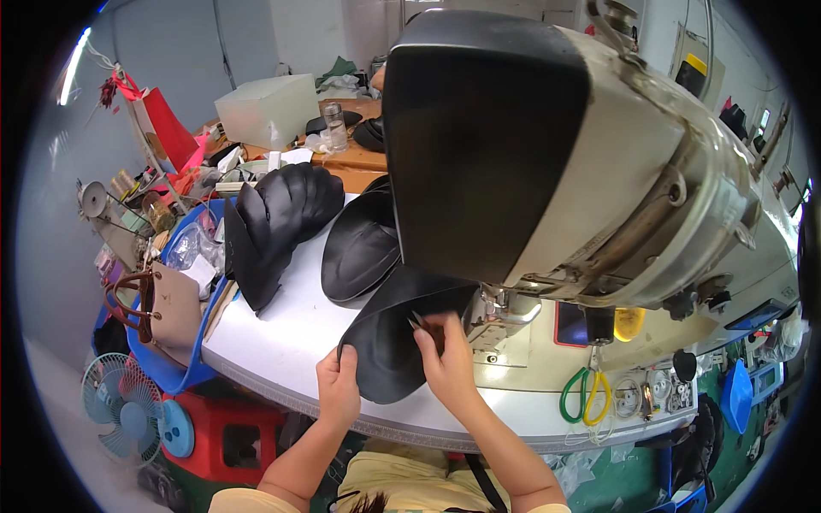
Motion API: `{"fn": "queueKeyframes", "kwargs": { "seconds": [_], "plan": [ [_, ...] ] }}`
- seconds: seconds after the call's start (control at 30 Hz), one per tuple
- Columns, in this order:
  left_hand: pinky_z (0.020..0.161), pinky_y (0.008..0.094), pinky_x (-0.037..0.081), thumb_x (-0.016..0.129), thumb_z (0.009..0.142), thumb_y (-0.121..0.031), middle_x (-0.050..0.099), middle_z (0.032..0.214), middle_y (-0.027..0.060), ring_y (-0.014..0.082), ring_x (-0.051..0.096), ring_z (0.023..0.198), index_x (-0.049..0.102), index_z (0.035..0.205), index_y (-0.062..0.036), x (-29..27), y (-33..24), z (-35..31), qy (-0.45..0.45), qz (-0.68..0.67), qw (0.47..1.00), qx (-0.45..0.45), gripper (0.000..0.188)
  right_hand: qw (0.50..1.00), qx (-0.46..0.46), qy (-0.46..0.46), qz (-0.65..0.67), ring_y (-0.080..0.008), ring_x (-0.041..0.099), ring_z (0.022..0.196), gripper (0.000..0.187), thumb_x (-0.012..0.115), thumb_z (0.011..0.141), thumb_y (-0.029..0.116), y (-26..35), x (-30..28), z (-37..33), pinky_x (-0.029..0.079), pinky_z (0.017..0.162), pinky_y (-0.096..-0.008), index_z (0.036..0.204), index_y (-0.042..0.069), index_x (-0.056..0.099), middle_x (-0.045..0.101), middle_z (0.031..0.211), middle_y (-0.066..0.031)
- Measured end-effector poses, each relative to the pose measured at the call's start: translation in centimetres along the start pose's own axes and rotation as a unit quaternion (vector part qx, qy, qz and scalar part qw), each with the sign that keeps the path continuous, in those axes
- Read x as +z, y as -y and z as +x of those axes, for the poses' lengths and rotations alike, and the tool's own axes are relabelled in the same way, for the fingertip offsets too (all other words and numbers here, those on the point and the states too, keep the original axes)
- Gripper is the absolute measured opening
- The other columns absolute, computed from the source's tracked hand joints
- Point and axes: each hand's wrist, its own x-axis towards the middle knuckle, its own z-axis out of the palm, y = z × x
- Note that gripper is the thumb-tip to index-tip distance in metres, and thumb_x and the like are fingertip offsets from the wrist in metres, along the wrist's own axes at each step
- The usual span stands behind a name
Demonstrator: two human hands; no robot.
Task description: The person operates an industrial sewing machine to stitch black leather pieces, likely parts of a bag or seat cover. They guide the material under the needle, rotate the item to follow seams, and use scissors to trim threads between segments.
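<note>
A black, leather-like curved panel (pixel 381 357) lies on the white table right in front of me, partly under the sewing machine (pixel 487 154). My left hand (pixel 339 386) pinches its near left edge, thumb on top. Over the panel's right side, my right hand (pixel 446 359) is closed with fingers bent around a small pointed metal tool (pixel 416 320). Only its tip shows, so its kind is unclear. Just behind sits another black shaped piece (pixel 363 248) with a rounded outline. The machine's head hides the needle area.
Several black pieces stand stacked (pixel 295 209) at the left. Scissors (pixel 587 398) with green and yellow handles lie right, beside bobbin-like metal parts (pixel 646 398). A blue bin (pixel 184 368) with a beige handbag (pixel 171 312), a red stool (pixel 227 440) and a fan (pixel 124 406) stand left.
</note>
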Motion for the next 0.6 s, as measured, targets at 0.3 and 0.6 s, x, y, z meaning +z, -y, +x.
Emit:
{"fn": "queueKeyframes", "kwargs": {
  "seconds": [0.3,0.6],
  "plan": [
    [0.077,0.0295,0.053,0.045,0.098,-0.026,0.065,0.103,0.0116,0.0175,0.064,0.088,0.057,0.108,0.0053,1.4,-0.2,-1.0,0.007,-0.133,0.991,-0.032,0.035,0.996,-0.060,-0.055,-0.030,-0.0308,0.065,0.075,0.024,0.067,0.083,0.019,0.3,2.8,3.2,0.050,0.061,-0.0374,0.091,0.001,0.054,0.061,0.089,-0.0148],
    [0.081,0.0291,0.051,0.055,0.094,-0.020,0.064,0.102,0.0120,0.0169,0.063,0.088,0.057,0.110,0.0064,-4.7,-0.1,6.2,-0.103,-0.095,0.990,-0.020,0.032,0.990,-0.074,0.045,0.112,-0.0107,0.053,0.064,0.017,0.067,0.076,-0.001,2.5,-2.1,0.4,0.042,0.056,-0.0216,0.091,0.000,0.058,0.054,0.075,-0.0065]
  ]
}}
